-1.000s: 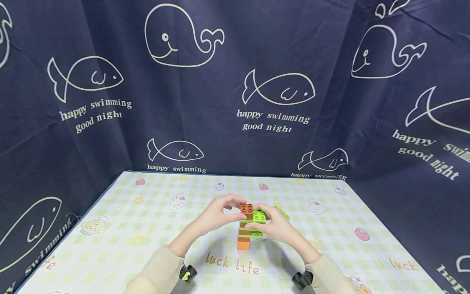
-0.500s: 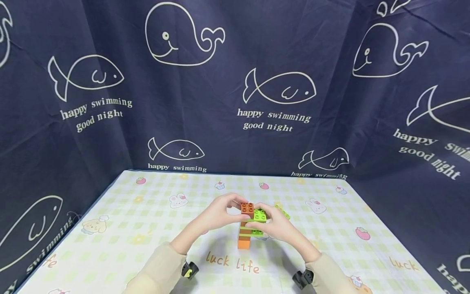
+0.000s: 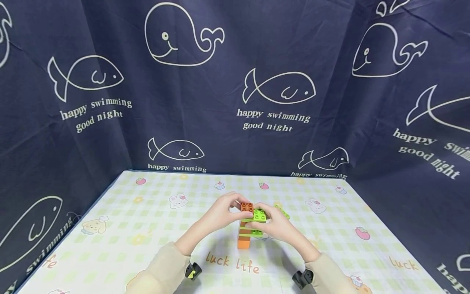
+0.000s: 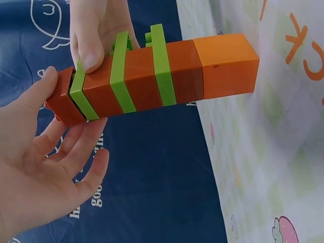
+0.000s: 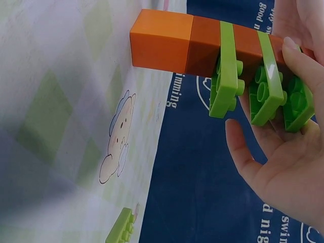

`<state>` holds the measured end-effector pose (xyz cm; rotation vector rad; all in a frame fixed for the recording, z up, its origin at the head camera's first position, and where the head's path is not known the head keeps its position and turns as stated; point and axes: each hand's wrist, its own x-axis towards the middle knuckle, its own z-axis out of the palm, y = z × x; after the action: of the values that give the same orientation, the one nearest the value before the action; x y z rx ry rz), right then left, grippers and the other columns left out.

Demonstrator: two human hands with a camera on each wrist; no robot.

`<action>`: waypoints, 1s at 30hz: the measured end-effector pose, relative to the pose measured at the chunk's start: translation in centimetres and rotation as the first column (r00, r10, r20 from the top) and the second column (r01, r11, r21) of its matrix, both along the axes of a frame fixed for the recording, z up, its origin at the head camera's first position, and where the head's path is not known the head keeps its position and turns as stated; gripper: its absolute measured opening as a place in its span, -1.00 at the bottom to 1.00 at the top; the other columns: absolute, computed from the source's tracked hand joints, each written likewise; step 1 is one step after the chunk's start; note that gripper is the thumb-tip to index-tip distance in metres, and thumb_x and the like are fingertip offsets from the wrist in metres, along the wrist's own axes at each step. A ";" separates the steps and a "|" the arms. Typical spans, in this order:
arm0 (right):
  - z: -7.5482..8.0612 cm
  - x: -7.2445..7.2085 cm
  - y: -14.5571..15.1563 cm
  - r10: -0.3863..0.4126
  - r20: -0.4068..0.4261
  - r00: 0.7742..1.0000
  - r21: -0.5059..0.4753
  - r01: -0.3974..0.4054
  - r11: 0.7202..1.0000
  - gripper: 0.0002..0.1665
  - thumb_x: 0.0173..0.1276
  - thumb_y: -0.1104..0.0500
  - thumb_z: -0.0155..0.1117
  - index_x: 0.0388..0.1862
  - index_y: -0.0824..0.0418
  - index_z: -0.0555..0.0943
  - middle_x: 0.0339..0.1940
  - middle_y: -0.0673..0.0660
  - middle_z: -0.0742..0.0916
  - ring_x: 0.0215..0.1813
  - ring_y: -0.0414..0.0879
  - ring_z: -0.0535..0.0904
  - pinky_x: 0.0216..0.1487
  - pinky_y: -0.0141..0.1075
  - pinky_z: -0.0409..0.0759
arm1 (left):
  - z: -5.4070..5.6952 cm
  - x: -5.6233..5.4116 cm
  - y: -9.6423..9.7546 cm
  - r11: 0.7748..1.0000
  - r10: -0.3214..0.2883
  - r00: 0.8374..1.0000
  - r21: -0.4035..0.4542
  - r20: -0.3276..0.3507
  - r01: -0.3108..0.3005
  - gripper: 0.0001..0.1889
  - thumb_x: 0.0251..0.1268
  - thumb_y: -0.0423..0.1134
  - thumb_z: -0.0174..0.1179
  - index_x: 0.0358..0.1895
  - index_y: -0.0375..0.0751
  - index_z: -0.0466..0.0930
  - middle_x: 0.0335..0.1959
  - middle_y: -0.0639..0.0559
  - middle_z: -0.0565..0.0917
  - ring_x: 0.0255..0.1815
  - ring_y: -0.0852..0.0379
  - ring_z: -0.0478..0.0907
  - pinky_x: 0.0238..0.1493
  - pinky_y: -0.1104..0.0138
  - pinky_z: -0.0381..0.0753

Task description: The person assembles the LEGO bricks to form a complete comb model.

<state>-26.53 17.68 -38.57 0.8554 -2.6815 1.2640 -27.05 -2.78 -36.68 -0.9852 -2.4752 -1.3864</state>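
An upright tower of toy building bricks stands on the table, with an orange brick [image 3: 243,244] at its foot. Above that, brown bricks [image 4: 142,76] alternate with thin green plates [image 5: 227,76] that jut out to the right. At the top, my left hand [image 3: 219,211] pinches the uppermost brown brick [image 4: 66,101] between thumb and fingers. A thin dark gap shows between this brick and the green plate under it. My right hand [image 3: 277,222] grips the tower just below, its thumb on a brown brick and its other fingers partly hidden behind.
A loose green plate [image 3: 282,211] lies on the table behind the right hand. The checked, printed cloth [image 3: 147,204] covers the table. Dark blue curtains [image 3: 235,94] with whale and fish prints hang behind and at both sides.
My left thumb has shifted slightly up and right across the top brown brick, and the left forearm has moved a little right. The right hand and tower look nearly unchanged.
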 end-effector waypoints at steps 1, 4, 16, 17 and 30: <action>0.0 0.0 0.0 0.000 -0.004 1.000 0.001 0.000 1.000 -0.63 0.15 -0.10 0.37 -0.10 -0.02 0.56 -0.19 -0.10 0.69 -0.21 -0.25 0.52 -0.17 -0.38 0.50 | 0.1 0.0 0.0 1.000 -0.001 1.000 0.003 -0.002 0.001 -0.75 0.11 -0.09 0.34 -0.17 -0.08 0.61 -0.23 0.12 0.62 -0.26 0.22 0.59 -0.14 0.29 0.60; 0.0 -0.1 0.0 0.000 -0.012 1.000 0.006 0.000 1.000 -0.62 0.15 -0.12 0.36 -0.10 -0.03 0.56 -0.17 -0.11 0.69 -0.18 -0.24 0.52 -0.14 -0.37 0.50 | 0.3 0.1 0.1 1.000 -0.001 1.000 0.010 0.000 0.001 -0.76 0.09 -0.12 0.35 -0.19 -0.10 0.62 -0.24 0.09 0.62 -0.26 0.18 0.59 -0.12 0.21 0.62; 0.0 -0.1 0.0 0.002 -0.021 1.000 0.007 -0.002 1.000 -0.64 0.14 -0.13 0.37 -0.13 -0.05 0.56 -0.19 -0.12 0.69 -0.18 -0.23 0.52 -0.13 -0.37 0.49 | 0.4 0.2 0.2 1.000 -0.002 1.000 -0.015 0.018 0.003 -0.77 0.10 -0.15 0.35 -0.20 -0.14 0.61 -0.24 0.05 0.60 -0.24 0.13 0.57 -0.13 0.21 0.61; 0.0 0.0 0.0 0.000 -0.021 1.000 0.008 0.000 1.000 -0.64 0.14 -0.13 0.37 -0.14 -0.05 0.56 -0.19 -0.12 0.69 -0.18 -0.23 0.51 -0.13 -0.37 0.49 | 0.4 0.1 0.2 1.000 -0.005 1.000 -0.013 0.021 0.005 -0.77 0.10 -0.15 0.35 -0.21 -0.14 0.61 -0.24 0.04 0.60 -0.23 0.12 0.58 -0.12 0.17 0.60; -0.3 -0.1 -0.1 -0.016 -0.012 1.000 0.004 0.016 1.000 -0.62 0.12 -0.15 0.38 -0.12 -0.05 0.57 -0.14 -0.11 0.71 -0.04 -0.13 0.58 -0.01 -0.26 0.51 | 0.0 0.0 0.1 1.000 -0.001 0.996 -0.002 0.092 0.001 -0.79 0.12 -0.12 0.33 -0.19 -0.05 0.60 -0.21 0.13 0.58 -0.19 0.20 0.55 -0.16 0.30 0.51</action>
<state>-26.60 17.63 -38.83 0.8373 -2.6767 1.2463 -27.01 -2.67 -36.71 -0.9441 -2.5419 -1.4614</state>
